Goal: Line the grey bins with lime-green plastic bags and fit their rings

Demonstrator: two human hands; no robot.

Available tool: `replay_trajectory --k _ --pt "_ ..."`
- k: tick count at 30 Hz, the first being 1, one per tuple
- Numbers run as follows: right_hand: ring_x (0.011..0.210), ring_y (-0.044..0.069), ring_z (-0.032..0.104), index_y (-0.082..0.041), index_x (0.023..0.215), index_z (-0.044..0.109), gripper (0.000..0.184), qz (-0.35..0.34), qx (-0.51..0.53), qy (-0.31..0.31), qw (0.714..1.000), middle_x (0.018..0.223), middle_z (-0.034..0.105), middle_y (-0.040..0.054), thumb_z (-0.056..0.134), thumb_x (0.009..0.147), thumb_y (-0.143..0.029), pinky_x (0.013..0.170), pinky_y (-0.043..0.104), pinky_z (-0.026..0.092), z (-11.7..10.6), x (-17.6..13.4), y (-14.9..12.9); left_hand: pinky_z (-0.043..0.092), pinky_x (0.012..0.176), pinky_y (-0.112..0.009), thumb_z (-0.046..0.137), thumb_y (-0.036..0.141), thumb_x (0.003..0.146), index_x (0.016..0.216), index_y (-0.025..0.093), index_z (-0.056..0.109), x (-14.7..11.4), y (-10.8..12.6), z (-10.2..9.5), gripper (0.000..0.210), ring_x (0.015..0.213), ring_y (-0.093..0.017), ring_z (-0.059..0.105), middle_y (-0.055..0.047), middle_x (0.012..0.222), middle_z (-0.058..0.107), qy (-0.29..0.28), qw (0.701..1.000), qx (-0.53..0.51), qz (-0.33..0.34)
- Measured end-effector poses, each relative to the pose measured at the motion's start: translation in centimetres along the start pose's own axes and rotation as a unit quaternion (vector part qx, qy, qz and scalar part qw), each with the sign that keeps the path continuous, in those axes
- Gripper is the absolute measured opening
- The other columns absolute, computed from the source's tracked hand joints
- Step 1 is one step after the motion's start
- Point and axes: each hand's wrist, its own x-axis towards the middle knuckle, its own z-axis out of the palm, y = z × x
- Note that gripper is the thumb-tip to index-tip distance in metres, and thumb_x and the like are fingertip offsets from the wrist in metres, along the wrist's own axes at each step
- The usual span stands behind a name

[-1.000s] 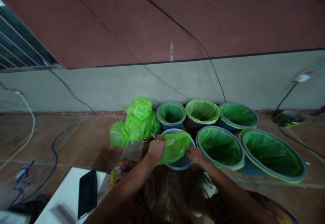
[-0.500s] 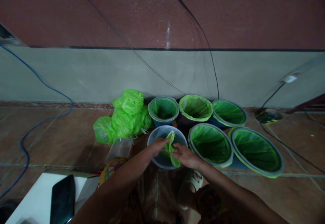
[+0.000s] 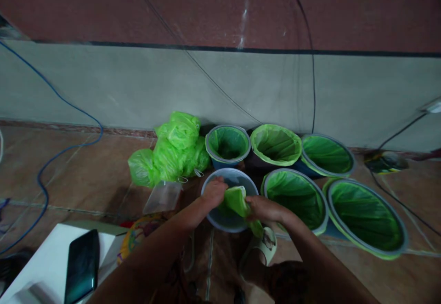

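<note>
A green plastic bag (image 3: 236, 199) is stretched between my two hands above a grey-blue bin (image 3: 230, 225). My left hand (image 3: 215, 191) is closed on the bag's left edge. On the other side, my right hand (image 3: 263, 209) grips its right part, and a loose end hangs below the fingers. No liner covers the rim of this bin. Close to my right hand stands a bin lined with green plastic (image 3: 296, 198). Directly behind the bin in front of me is a smaller lined bin (image 3: 228, 144).
More lined bins (image 3: 275, 145) stand along the wall and to the right. Filled green bags (image 3: 175, 150) lie heaped at left, near a clear plastic box (image 3: 163, 197). A phone (image 3: 81, 265) rests on a white surface. A blue cable (image 3: 48, 161) crosses the floor.
The bag has been pulled wider between my hands, its right part drawn to the right past the bin's rim. My view has shifted a little.
</note>
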Motion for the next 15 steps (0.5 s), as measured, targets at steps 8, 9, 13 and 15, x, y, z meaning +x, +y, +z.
replay_trajectory --k 8,9,13,15 --pt "0.077 0.017 0.062 -0.016 0.104 0.066 0.042 0.001 0.174 0.121 0.977 0.088 0.069 0.0039 0.069 0.072 -0.043 0.069 0.027 0.047 -0.8 0.0 0.9 0.041 0.106 -0.034 0.046 0.002 0.08 0.082 0.015 0.07 0.8 0.1 0.2 0.028 0.121 -0.022 0.052 -0.01 0.131 0.058 0.031 0.991 0.073 0.112" --pt "0.074 0.016 0.061 -0.016 0.097 0.068 0.035 -0.007 0.183 0.128 0.975 0.083 0.068 0.0027 0.065 0.075 -0.043 0.068 0.027 0.046 -0.5 0.4 0.8 0.04 0.108 -0.034 0.046 0.002 0.08 0.084 0.016 0.071 0.8 0.2 0.2 0.029 0.124 -0.022 0.051 -0.009 0.135 0.056 0.041 0.99 0.071 0.117" --pt "0.054 0.01 0.048 -0.017 0.062 0.059 0.031 -0.014 0.224 0.113 0.968 0.055 0.054 -0.0026 0.057 0.078 -0.043 0.055 0.024 0.038 0.9 1.4 0.1 0.033 0.113 -0.045 0.049 0.006 0.08 0.114 0.019 0.066 0.4 1.3 -0.2 0.04 0.135 -0.027 0.04 -0.01 0.15 0.042 0.137 0.984 0.087 0.075" --pt "0.051 0.01 0.047 -0.018 0.061 0.059 0.033 0.013 0.274 0.12 0.954 0.053 0.053 -0.003 0.06 0.076 -0.047 0.052 0.023 0.037 1.5 1.6 0.0 0.032 0.112 -0.05 0.055 0.009 0.078 0.135 0.018 0.05 0.3 2.0 -0.6 0.058 0.138 -0.032 0.035 -0.014 0.154 0.033 0.222 0.971 0.086 -0.01"
